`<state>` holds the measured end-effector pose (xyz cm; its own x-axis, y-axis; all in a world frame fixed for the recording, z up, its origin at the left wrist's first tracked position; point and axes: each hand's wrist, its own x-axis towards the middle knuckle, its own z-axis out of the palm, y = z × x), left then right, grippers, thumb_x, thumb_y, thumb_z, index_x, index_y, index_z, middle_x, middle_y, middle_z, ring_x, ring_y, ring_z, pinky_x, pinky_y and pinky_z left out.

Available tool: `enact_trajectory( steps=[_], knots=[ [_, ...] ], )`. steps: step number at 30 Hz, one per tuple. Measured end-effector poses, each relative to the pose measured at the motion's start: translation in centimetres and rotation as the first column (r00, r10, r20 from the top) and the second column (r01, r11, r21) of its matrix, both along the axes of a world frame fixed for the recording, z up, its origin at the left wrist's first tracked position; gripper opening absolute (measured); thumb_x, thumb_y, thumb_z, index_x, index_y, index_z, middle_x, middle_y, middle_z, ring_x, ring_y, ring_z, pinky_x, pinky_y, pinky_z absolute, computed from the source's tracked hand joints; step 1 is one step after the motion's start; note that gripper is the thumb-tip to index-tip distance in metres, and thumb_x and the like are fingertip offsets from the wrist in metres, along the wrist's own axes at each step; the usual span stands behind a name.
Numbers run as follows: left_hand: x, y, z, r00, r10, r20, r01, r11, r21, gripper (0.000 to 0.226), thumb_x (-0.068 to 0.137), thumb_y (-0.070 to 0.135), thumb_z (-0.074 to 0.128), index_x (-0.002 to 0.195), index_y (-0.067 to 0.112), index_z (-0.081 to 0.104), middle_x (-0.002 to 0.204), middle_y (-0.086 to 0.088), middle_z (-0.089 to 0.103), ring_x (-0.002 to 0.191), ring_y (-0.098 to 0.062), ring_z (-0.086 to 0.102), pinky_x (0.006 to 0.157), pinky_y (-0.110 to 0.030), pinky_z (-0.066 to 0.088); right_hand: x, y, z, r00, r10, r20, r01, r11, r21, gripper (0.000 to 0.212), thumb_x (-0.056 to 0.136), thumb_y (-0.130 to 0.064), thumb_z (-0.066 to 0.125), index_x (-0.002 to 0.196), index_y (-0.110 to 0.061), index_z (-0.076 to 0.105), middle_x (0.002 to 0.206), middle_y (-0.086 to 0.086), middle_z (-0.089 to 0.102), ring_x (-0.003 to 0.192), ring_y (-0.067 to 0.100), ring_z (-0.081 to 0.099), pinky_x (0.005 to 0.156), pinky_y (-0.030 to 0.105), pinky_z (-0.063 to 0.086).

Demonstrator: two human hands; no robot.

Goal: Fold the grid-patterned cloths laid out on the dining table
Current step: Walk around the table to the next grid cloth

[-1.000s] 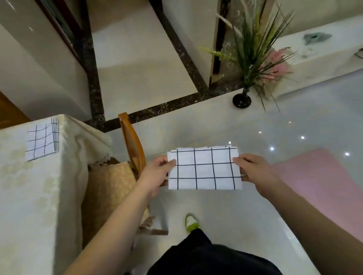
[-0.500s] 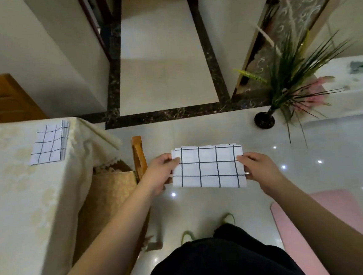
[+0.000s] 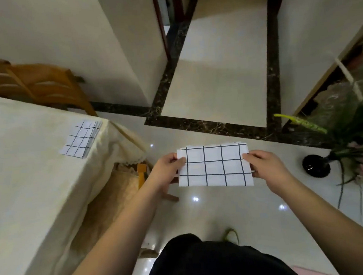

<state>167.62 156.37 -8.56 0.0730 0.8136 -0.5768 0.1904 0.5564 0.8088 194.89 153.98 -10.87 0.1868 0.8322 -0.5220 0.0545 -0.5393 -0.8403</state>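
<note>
A folded white cloth with dark grid lines (image 3: 214, 166) was held flat in the air, right of the table. A second folded grid cloth (image 3: 80, 139) lay at the table's far right corner.

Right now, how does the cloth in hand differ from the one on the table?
The held cloth hangs in the air over the floor, pinched at its short ends by the left hand and right hand; the table cloth lies flat near the table corner, untouched. The held cloth faces the camera squarely, the table cloth sits at an angle. Both are folded, white with a dark grid.
</note>
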Motion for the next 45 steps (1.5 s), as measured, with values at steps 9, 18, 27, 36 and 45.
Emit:
enact_trajectory(
  steps=[9,18,27,36,45],
  knots=[
    [-3.9,3.9,-0.9,0.964,0.265,-0.016,-0.265,0.964,0.000,0.015,0.094,0.019,0.060,0.103,0.009,0.067,0.095,-0.009,0.074,0.085,-0.021,0.071,0.068,-0.032,0.054,-3.7,9.8,-0.2,0.971,0.239,-0.001,-0.239,0.971,0.007,0.013,0.092,-0.022,0.063,0.088,-0.015,0.072,0.085,0.008,0.073,0.077,0.022,0.069,0.070,0.037,0.058],
    [-10.0,10.3,-2.5,0.890,0.454,0.041,-0.454,0.891,-0.012,0.014,0.093,0.021,0.061,0.097,0.008,0.067,0.094,-0.014,0.072,0.084,-0.026,0.069,0.077,-0.041,0.058,-10.6,20.9,-0.8,0.904,0.424,0.048,-0.423,0.906,-0.018,0.013,0.092,-0.022,0.063,0.089,-0.014,0.072,0.087,0.007,0.074,0.082,0.023,0.070,0.076,0.039,0.058],
    [-16.9,14.1,-2.3,0.815,0.578,0.032,-0.578,0.816,-0.001,0.027,0.094,0.021,0.060,0.110,-0.002,0.062,0.099,-0.017,0.070,0.081,-0.025,0.067,0.066,-0.032,0.055,-19.1,28.8,-0.7,0.834,0.551,0.031,-0.551,0.834,-0.024,0.010,0.093,-0.018,0.062,0.092,-0.012,0.070,0.084,0.006,0.073,0.074,0.018,0.069,0.069,0.033,0.054],
    [-20.0,17.6,-3.9,0.641,0.768,-0.009,-0.768,0.641,-0.017,0.019,0.093,0.025,0.062,0.103,0.009,0.067,0.103,-0.016,0.071,0.098,-0.036,0.066,0.088,-0.053,0.052,-27.3,39.1,-1.4,0.620,0.784,0.030,-0.784,0.620,-0.017,0.013,0.094,-0.018,0.060,0.086,-0.013,0.070,0.086,0.009,0.073,0.078,0.019,0.068,0.071,0.034,0.055],
    [-20.7,20.6,-2.9,0.331,0.942,-0.056,-0.943,0.328,-0.053,0.016,0.094,0.023,0.060,0.104,0.012,0.067,0.103,-0.009,0.072,0.098,-0.027,0.068,0.091,-0.049,0.054,-34.8,46.7,-2.3,0.293,0.956,0.028,-0.954,0.294,-0.057,0.016,0.094,-0.023,0.059,0.093,-0.010,0.069,0.087,0.007,0.073,0.082,0.022,0.070,0.078,0.041,0.058]
  ],
)
